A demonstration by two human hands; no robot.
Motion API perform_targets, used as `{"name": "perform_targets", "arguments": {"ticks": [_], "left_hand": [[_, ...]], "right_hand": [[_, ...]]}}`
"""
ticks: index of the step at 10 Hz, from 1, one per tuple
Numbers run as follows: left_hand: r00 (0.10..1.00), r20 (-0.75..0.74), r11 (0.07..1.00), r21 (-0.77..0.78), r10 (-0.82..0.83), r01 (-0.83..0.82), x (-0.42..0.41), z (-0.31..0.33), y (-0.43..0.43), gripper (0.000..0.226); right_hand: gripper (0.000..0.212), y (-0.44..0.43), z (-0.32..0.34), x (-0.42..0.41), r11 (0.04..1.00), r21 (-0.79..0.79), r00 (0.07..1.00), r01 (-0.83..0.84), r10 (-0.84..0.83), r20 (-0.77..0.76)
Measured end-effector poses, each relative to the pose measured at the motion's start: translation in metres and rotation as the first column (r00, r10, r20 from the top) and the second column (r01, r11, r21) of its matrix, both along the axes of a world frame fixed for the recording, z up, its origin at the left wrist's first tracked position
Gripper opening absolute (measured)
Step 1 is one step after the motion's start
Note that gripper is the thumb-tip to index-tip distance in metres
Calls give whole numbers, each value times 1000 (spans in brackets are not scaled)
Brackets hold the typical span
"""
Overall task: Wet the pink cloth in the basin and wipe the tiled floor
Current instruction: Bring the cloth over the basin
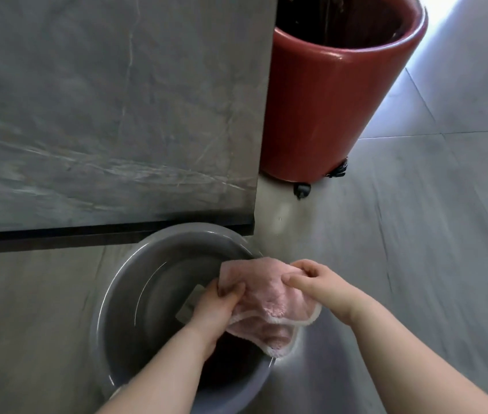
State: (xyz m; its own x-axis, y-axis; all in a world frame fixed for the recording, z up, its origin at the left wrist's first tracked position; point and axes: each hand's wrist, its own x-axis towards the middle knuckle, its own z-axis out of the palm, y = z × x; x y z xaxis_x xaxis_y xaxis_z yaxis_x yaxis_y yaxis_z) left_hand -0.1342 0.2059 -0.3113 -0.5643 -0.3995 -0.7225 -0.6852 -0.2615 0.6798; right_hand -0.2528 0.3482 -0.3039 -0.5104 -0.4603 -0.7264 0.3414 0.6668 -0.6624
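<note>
Left hand (217, 306) grips one bunched edge of the pink cloth (269, 300); right hand (317, 282) pinches the opposite edge. I hold the cloth over the right rim of the basin (111, 294), partly above the floor (415, 234). Risk: a loose corner could drip outside the basin. Water level unreadable; cloth wetness unclear; my forearms hide the near rim.

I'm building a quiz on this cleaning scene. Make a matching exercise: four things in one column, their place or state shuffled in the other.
1 pink fluffy cloth
2 round grey plastic basin
3 tall red glazed pot
4 grey veined stone slab

a on black castors
b gripped by left hand and right hand
c on the floor, beneath the cloth
d fills upper left

Pairs: 1-b, 2-c, 3-a, 4-d
</note>
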Motion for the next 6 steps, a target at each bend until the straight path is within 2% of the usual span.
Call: {"name": "perform_targets", "arguments": {"ticks": [1, 2, 3, 4, 5, 6], "left_hand": [[998, 17, 991, -118, -54, 55, -10, -3, 3, 9], [999, -38, 997, -73, -17, 14, -12, -11, 2, 19], [999, 22, 979, -201, 32, -27, -5, -8, -4, 25], [999, 44, 941, -339, 15, 1, 7, 23, -5, 36], [987, -16, 920, -364, -161, 144, 21, 68, -4, 25], [946, 43, 881, -352, -322, 316, 35, 133, -9, 24]], "right_hand": [[58, 0, -14, 2, 1000, -18, 1000, 12, -12, 1], [44, 1, -23, 0, 993, -61, 995, 98, -100, -28], [28, 2, -18, 3, 961, -97, 961, 260, -268, -76], [17, 11, 2, 10, 893, -106, 879, 437, -449, -157], [10, 25, 44, 21, 842, -89, 825, 532, -539, -171], [8, 59, 103, 49, 867, 17, 858, 498, -490, -156]]}}
